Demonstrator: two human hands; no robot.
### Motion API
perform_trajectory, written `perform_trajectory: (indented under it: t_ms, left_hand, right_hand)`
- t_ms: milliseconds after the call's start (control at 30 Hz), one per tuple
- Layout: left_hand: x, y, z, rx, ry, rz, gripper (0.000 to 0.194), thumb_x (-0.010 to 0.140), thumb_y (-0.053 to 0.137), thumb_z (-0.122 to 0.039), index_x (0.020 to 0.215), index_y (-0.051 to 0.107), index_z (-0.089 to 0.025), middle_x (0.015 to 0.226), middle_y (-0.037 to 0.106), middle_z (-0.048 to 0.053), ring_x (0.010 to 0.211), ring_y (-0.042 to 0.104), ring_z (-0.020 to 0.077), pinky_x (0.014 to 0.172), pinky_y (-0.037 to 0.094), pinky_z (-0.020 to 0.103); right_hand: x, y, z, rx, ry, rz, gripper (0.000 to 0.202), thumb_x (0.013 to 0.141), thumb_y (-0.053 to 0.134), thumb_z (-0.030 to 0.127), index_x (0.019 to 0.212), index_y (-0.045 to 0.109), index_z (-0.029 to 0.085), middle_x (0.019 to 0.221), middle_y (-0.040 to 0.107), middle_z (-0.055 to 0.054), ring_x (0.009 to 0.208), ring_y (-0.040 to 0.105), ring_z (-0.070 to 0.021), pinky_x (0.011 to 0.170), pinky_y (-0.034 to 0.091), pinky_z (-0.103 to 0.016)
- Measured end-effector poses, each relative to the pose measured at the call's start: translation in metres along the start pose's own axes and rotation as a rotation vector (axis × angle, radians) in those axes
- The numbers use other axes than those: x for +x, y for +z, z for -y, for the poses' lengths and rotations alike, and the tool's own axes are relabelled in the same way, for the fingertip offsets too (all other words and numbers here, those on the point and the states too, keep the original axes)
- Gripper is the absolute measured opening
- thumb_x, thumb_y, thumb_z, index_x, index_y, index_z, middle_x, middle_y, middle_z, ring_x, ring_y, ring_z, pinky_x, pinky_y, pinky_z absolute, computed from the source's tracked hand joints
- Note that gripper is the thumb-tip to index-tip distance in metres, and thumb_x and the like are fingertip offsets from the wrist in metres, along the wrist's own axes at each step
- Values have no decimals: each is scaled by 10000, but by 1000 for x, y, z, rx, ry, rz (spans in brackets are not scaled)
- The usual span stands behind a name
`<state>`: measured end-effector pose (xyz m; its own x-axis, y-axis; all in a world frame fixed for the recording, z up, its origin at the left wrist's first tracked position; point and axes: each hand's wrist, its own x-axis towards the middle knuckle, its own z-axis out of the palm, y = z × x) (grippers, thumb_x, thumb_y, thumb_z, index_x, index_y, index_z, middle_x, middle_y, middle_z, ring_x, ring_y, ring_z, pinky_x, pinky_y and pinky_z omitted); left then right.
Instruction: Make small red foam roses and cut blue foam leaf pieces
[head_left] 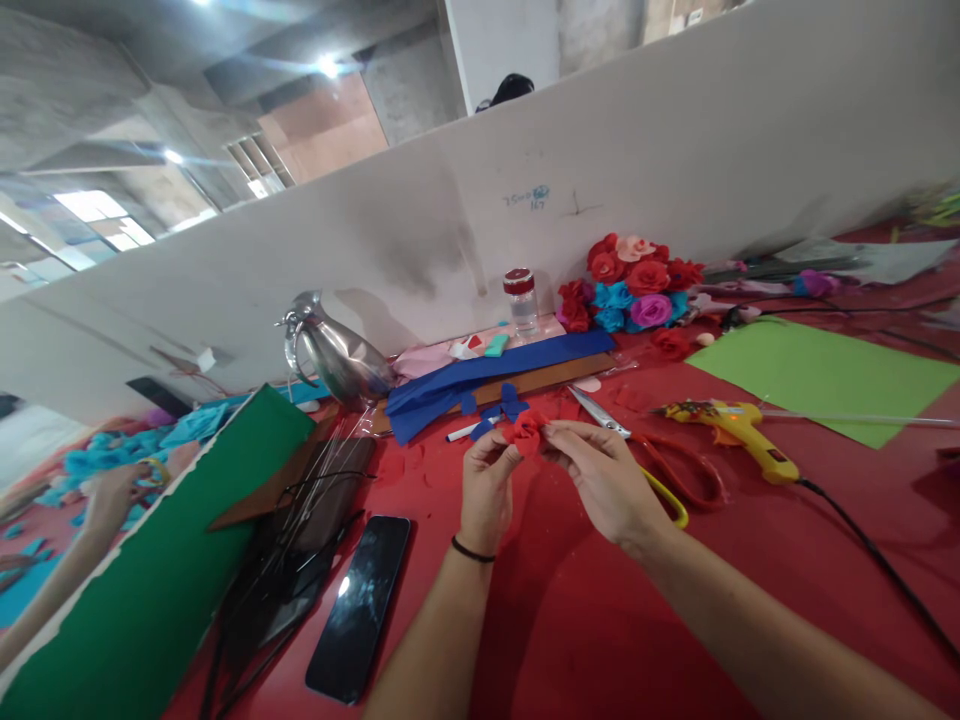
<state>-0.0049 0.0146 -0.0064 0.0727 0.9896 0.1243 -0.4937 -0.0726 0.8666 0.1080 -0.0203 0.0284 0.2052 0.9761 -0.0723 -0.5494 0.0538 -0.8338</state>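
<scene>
Red crepe-paper flower (526,432) sits btwn both hands, just above the red worktop (570,640): L hand (486,485) pinches it from lower L w/ thumb + fingers, R hand (600,475) has its R edge btwn fingertips, so each grip is narrow & on the flower. No clear long axis; it's a compact ruffled bunch, stem n/a in view. Neither hand is nearer, both touch it. Yellow glue gun (739,430) lies to the R, nozzle twd R hand, which is the closer one; scissors (621,428) lie btwn, partly behind R hand.
</scene>
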Motion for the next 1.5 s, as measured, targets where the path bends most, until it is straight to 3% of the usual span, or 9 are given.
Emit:
perform_trajectory:
  t_ms: [467,1033,1200,1333,1500]
  left_hand:
    - [1,-1,-3,49,15,-29,227,532,849,-327,637,704,-188,677,656,-9,685,557,119,751,440,284]
    - [1,2,-5,105,73,-63,121,567,796,-241,638,713,-189,676,668,-2,680,565,120,712,456,266]
    - [0,0,-4,121,97,-52,141,588,797,-280,652,708,-192,686,654,0,689,562,124,724,458,270]
    - [0,0,-3,138,124,-58,130,590,792,-280,645,709,-197,716,643,11,729,560,143,738,457,280]
    - [1,0,1,138,141,-62,105,609,778,-263,632,701,-196,749,626,15,757,545,144,758,446,280]
  right_hand:
    - [0,-2,-6,57,-51,-11,183,606,775,379,622,720,206,651,698,-38,655,575,-169,694,461,-337]
    - [2,-3,-8,166,44,54,103,610,740,312,645,732,216,679,716,-35,688,618,-175,729,468,-337]
    - [-1,-3,-8,113,-29,78,165,655,746,381,672,735,217,711,720,-41,707,610,-180,719,464,-333]
    - [-2,-2,-9,7,-63,58,191,624,787,387,721,745,228,685,707,-26,683,583,-174,727,457,-349]
    - [-2,1,-7,56,-36,11,216,576,813,418,654,739,230,606,676,-13,625,566,-161,687,447,-343]
